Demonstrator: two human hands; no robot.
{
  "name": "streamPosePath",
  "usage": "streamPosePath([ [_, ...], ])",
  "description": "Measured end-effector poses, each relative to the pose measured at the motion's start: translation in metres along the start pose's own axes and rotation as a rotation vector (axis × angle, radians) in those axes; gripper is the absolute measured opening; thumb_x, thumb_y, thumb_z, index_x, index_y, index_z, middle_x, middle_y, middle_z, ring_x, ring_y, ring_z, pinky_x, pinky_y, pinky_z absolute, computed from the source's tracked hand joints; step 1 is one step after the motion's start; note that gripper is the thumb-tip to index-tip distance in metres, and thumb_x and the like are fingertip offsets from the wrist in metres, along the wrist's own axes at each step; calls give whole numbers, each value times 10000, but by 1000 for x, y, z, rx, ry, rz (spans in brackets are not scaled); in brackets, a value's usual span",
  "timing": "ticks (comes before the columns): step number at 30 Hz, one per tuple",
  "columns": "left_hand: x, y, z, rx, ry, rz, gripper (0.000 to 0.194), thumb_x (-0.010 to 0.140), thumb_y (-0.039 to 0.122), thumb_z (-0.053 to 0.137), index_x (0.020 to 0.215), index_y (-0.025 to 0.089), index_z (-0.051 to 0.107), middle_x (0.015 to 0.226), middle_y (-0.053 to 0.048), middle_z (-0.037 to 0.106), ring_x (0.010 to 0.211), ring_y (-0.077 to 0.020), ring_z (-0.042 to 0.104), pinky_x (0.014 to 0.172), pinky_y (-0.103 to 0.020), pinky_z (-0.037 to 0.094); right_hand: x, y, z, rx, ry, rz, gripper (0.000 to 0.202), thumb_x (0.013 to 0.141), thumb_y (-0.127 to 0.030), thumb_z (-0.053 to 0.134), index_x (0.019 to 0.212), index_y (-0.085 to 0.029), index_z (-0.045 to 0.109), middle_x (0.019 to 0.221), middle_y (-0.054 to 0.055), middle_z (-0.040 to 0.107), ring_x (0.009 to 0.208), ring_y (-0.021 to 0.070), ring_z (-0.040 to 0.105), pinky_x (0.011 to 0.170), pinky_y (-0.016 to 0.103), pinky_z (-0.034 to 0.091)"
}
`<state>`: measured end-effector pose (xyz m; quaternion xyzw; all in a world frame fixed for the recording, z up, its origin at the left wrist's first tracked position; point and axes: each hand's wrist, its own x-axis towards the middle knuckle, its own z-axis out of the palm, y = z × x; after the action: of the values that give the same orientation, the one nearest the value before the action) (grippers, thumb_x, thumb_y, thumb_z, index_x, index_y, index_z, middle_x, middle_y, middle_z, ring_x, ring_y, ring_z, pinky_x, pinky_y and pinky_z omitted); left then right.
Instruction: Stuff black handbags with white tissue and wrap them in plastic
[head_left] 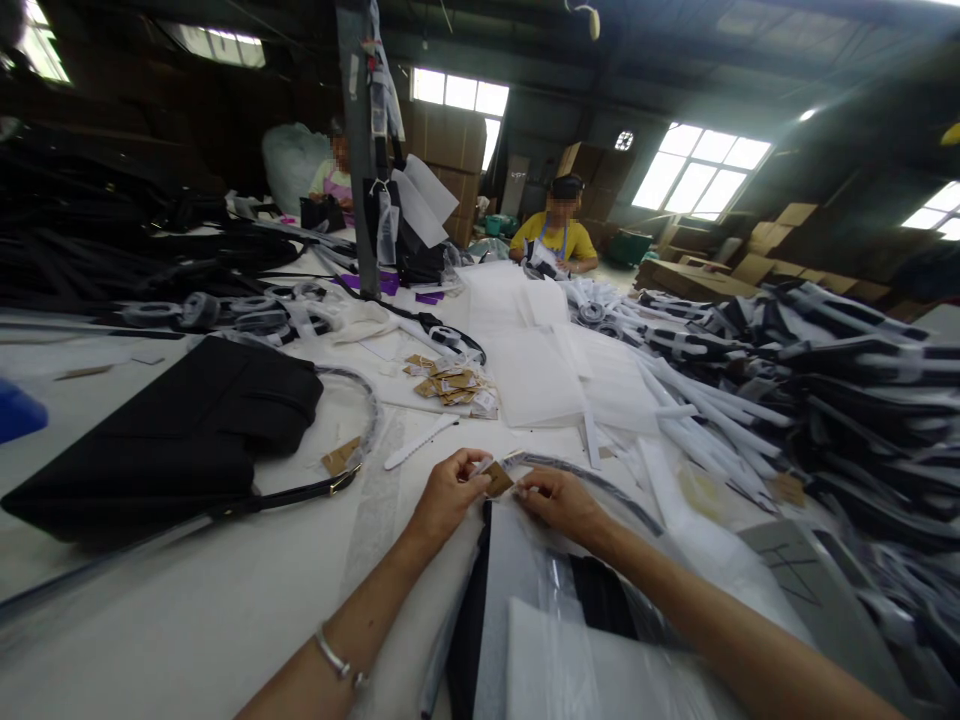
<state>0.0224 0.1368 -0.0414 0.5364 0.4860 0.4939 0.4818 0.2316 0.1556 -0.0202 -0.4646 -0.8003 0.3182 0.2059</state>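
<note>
A small brown hang tag (498, 479) is pinched between the fingers of my left hand (448, 492). Beside it, my right hand (559, 503) has its fingers closed at the tag's right edge, on something too small to make out. Both hands are over the top of a black handbag (466, 640) partly covered with white foam sheet and clear plastic. A plastic-wrapped strap (600, 480) arches behind my right hand. To the left lies another black handbag (172, 430) with a brown tag (341, 456) by its strap.
Loose brown tags (450, 382) lie ahead, near a white zip tie (420, 443). White foam sheets (532, 370) spread beyond. Wrapped bags (877, 400) are stacked at right. A metal post (358, 150) rises from the table. A person in yellow (555, 235) sits across, another farther left.
</note>
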Motion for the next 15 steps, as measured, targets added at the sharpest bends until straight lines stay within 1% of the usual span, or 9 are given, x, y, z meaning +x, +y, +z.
streamPosePath([
  [1, 2, 2, -6, -7, -25, -2, 278, 723, 314, 611, 951, 158, 645, 741, 17, 588, 687, -144, 536, 685, -267, 413, -1, 1, -3, -59, -1, -28, 191, 781, -146, 572, 874, -204, 729, 829, 21, 692, 682, 145, 607, 664, 267, 494],
  [2, 3, 5, -14, -13, -50, -3, 249, 724, 335, 615, 899, 160, 645, 769, 3, 610, 710, -150, 545, 701, -271, 414, -1, 1, -6, -103, 15, -53, 251, 750, -109, 577, 928, -206, 726, 884, 26, 696, 693, 144, 601, 695, 276, 496],
  [5, 7, 19, -40, -11, -132, -3, 250, 719, 382, 640, 845, 168, 607, 801, -8, 614, 743, -156, 546, 723, -274, 408, 7, -6, -9, -153, 100, -122, 449, 726, -30, 515, 1106, -209, 676, 1070, 51, 675, 749, 139, 602, 769, 288, 499],
  [6, 7, 24, -48, -5, -167, -3, 258, 721, 394, 642, 839, 171, 589, 802, -8, 606, 749, -157, 545, 726, -273, 407, 12, -10, -7, -156, 98, -152, 526, 714, -5, 490, 1173, -210, 647, 1142, 60, 660, 798, 143, 611, 803, 290, 498],
  [8, 5, 31, -64, 26, -253, -5, 263, 728, 405, 637, 832, 176, 562, 792, -5, 591, 753, -159, 544, 724, -273, 408, 23, -17, -2, -166, 16, -202, 655, 682, 22, 481, 1289, -203, 583, 1247, 76, 632, 926, 165, 622, 880, 302, 484],
  [9, 4, 33, -70, 55, -303, -11, 251, 721, 391, 641, 822, 176, 560, 777, -1, 583, 743, -160, 539, 712, -270, 407, 29, -19, 1, -182, -45, -221, 656, 677, 19, 495, 1290, -193, 587, 1242, 82, 640, 971, 180, 621, 909, 310, 476],
  [11, 1, 33, -82, 145, -377, -28, 182, 685, 313, 649, 779, 178, 570, 721, 19, 556, 704, -152, 512, 670, -257, 386, 38, -21, 7, -234, -165, -240, 522, 697, -13, 529, 1173, -177, 669, 1133, 85, 687, 984, 205, 627, 917, 319, 471],
  [13, -1, 33, -92, 257, -386, -49, 105, 649, 219, 622, 735, 183, 575, 677, 37, 528, 674, -144, 475, 629, -245, 347, 44, -21, 10, -280, -229, -234, 371, 717, -43, 543, 1007, -178, 731, 1007, 77, 708, 924, 208, 641, 876, 311, 480],
  [15, -3, 35, -102, 351, -357, -69, 86, 636, 168, 579, 719, 189, 570, 659, 46, 513, 663, -142, 450, 605, -241, 316, 46, -19, 11, -289, -238, -208, 333, 716, -49, 543, 942, -191, 742, 959, 64, 709, 885, 198, 646, 847, 296, 481],
])
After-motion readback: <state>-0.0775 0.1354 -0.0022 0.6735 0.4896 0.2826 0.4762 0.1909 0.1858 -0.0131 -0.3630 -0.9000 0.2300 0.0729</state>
